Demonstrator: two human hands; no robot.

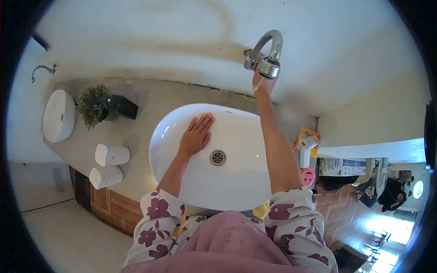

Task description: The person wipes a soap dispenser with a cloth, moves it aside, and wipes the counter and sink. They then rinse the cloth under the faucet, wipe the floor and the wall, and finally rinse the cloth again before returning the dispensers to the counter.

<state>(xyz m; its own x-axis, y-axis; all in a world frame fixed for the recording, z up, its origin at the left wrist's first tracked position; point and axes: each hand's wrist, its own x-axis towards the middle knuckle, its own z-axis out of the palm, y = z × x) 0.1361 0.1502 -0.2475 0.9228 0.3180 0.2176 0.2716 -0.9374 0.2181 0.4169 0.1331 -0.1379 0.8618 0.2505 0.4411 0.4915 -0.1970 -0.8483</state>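
My left hand (196, 135) lies flat against the inner wall of a white oval washbasin (236, 186), fingers stretched out and nothing in its grasp. A round metal drain (217, 158) sits in the basin floor, just right of that hand. My right arm reaches over the basin's right side to a curved chrome faucet (275, 41) on the wall. There my right hand (265, 84) is closed at the faucet's body, close to the wall, its fingers largely hidden behind the spout head. A wet, whitish streak shows at the right wrist.
On the left of the counter (136, 150) stand two white containers (112, 155), a potted plant (94, 105) and a second basin (59, 116). A white bottle (305, 157), a pink round item (308, 177) and an orange packet (307, 135) stand at the right. A person (395, 193) is farther off.
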